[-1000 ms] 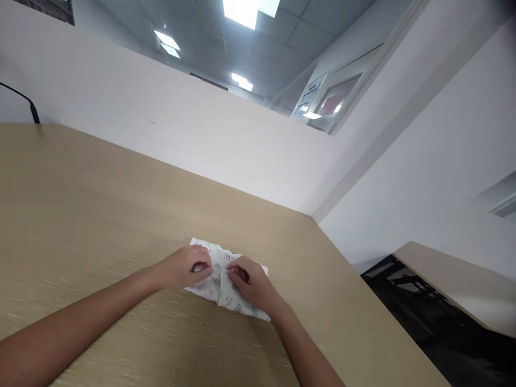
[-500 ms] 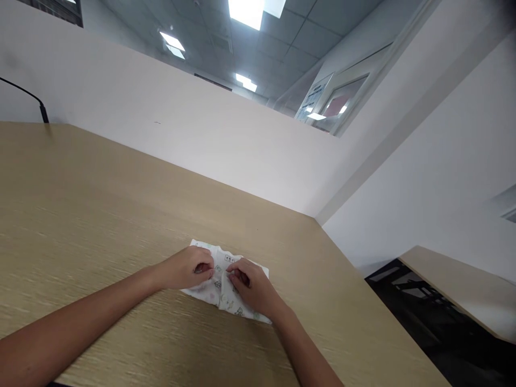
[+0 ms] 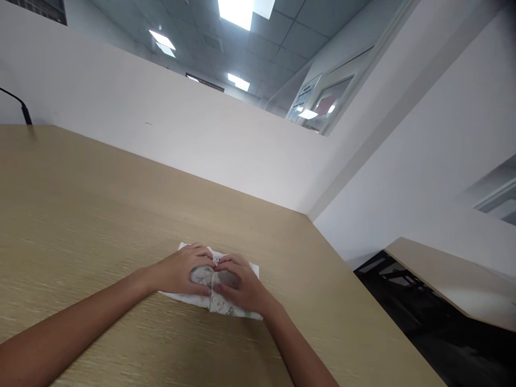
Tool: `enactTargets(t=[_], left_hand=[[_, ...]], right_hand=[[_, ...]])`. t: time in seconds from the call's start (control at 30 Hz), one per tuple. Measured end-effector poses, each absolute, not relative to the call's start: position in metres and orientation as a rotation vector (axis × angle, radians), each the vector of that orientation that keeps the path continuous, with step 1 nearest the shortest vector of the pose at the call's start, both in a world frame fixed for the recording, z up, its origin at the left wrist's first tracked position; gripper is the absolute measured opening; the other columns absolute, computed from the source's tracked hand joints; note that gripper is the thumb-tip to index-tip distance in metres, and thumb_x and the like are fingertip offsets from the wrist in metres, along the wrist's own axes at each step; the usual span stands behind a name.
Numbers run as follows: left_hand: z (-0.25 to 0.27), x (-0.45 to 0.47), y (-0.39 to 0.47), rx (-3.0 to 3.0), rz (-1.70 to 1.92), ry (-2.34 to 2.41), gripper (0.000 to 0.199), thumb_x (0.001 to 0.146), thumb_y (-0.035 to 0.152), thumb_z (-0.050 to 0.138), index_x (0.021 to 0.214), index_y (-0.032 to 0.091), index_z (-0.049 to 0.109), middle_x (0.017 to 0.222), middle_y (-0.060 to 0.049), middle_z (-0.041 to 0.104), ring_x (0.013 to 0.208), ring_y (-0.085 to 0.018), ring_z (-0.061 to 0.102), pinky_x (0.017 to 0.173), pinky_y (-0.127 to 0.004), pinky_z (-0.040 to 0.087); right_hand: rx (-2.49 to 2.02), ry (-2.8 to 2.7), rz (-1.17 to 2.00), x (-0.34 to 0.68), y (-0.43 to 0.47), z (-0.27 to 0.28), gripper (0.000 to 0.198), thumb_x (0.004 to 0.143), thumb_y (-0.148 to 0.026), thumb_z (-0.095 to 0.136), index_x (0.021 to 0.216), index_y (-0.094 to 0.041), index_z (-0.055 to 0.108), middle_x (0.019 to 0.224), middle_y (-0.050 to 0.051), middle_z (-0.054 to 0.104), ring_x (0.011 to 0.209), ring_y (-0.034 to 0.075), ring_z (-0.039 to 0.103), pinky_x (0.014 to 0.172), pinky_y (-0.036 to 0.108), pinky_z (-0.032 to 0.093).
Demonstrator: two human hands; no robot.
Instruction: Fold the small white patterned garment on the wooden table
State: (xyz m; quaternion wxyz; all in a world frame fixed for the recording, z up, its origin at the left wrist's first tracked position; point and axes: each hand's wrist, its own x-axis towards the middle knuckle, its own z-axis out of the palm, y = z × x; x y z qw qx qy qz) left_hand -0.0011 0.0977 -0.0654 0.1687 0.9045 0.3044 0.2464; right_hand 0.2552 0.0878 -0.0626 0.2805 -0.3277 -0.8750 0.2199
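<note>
A white cloth piece (image 3: 221,307) with a small coloured print lies flat on the wooden table, a fold or seam running down its middle. My left hand (image 3: 182,269) rests on its left half, fingers and thumb curved apart, with cloth showing in the gap. On the right half lies my right hand (image 3: 246,287), its fingers and thumb likewise apart. The fingertips of both hands come close together at the middle seam. Much of the cloth is hidden under the hands, and its exact kind cannot be made out.
The wooden table (image 3: 121,204) ends at a white partition (image 3: 181,134) behind and another at the right. A black cable (image 3: 24,113) stands at the far left. Beyond the right edge is another table top (image 3: 439,274) over dark space.
Both hands have gone from pinched fingers to spread, curved fingers laid on the cloth, and their fingertips are closer together at the middle. The view has shifted slightly.
</note>
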Motion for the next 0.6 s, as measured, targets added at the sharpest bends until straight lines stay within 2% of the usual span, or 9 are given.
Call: enactTargets(t=[0.13, 0.27, 0.37, 0.53, 0.6], left_hand=[[-0.057, 0.000, 0.095, 2.524, 0.627, 0.835, 0.058, 0.070, 0.060, 0.083, 0.117, 0.028, 0.068, 0.128, -0.005, 0.058, 0.122, -0.029, 0.048, 0.105, -0.037, 0.037], [-0.055, 0.006, 0.086, 2.478, 0.608, 0.868, 0.059, 0.061, 0.058, 0.088, 0.105, 0.023, 0.068, 0.116, -0.006, 0.057, 0.112, -0.029, 0.050, 0.096, -0.035, 0.041], [-0.055, 0.015, 0.075, 2.442, 0.557, 0.886, 0.059, 0.057, 0.054, 0.089, 0.099, 0.020, 0.065, 0.108, -0.005, 0.057, 0.105, -0.028, 0.051, 0.090, -0.034, 0.042], [-0.056, 0.030, 0.034, 2.374, 0.476, 0.865, 0.057, 0.052, 0.052, 0.090, 0.085, 0.019, 0.059, 0.103, -0.005, 0.058, 0.099, -0.028, 0.052, 0.088, -0.037, 0.044], [-0.057, 0.034, 0.005, 2.373, 0.493, 0.848, 0.050, 0.056, 0.050, 0.087, 0.086, 0.020, 0.060, 0.100, -0.005, 0.058, 0.099, -0.029, 0.054, 0.090, -0.041, 0.045]], right_hand=[[-0.895, -2.367, 0.687, 0.256, 0.086, -0.058, 0.046, 0.071, -0.043, 0.090, 0.110, -0.027, 0.071, 0.123, 0.006, 0.061, 0.119, 0.024, 0.054, 0.107, 0.039, 0.040], [-0.877, -2.363, 0.726, 0.249, 0.081, -0.052, 0.045, 0.062, -0.040, 0.095, 0.096, -0.024, 0.070, 0.112, 0.003, 0.065, 0.111, 0.023, 0.057, 0.104, 0.036, 0.040], [-0.828, -2.331, 0.774, 0.245, 0.065, -0.053, 0.044, 0.064, -0.046, 0.093, 0.088, -0.022, 0.066, 0.106, 0.002, 0.067, 0.106, 0.022, 0.060, 0.101, 0.034, 0.041], [-0.913, -2.188, 0.766, 0.251, 0.007, -0.072, 0.048, 0.072, -0.064, 0.080, 0.096, -0.025, 0.065, 0.113, 0.003, 0.067, 0.108, 0.024, 0.060, 0.099, 0.036, 0.042], [-0.979, -2.101, 0.748, 0.252, -0.023, -0.082, 0.047, 0.066, -0.066, 0.080, 0.087, -0.026, 0.065, 0.099, 0.003, 0.069, 0.099, 0.027, 0.063, 0.092, 0.040, 0.046]])
